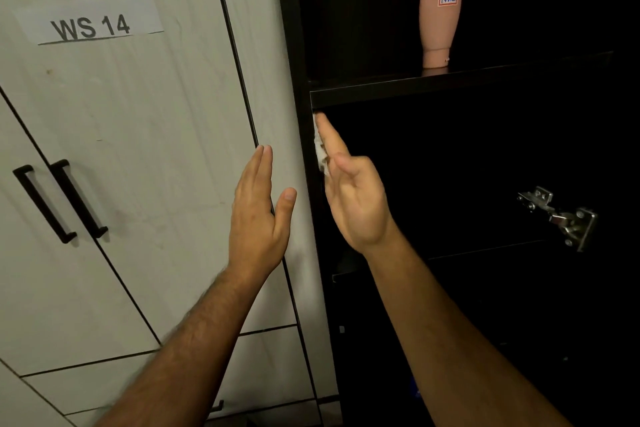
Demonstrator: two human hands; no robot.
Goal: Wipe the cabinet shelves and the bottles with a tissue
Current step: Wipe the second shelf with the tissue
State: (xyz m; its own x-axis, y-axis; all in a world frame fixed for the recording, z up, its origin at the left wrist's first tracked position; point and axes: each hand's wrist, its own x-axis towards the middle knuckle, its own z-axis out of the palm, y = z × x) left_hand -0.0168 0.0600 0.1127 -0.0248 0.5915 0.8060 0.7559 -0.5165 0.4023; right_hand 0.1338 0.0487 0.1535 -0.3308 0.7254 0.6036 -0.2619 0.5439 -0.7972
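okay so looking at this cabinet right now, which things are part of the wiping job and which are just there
Part of the job:
tissue, pressed by the right hand against the cabinet's inner left wall
dark shelf
pink bottle standing on that shelf
left hand, flat on the white door

Just there:
WS 14 label
black door handles
metal hinge

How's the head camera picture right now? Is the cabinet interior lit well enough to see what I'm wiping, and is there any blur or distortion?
Head view: the open cabinet is nearly black inside, so shelf surfaces barely show; only the pink bottle and metal hinge stand out. The white doors are evenly lit. The tissue under the right hand is slightly soft. Wide-angle lens tilts the door edges.
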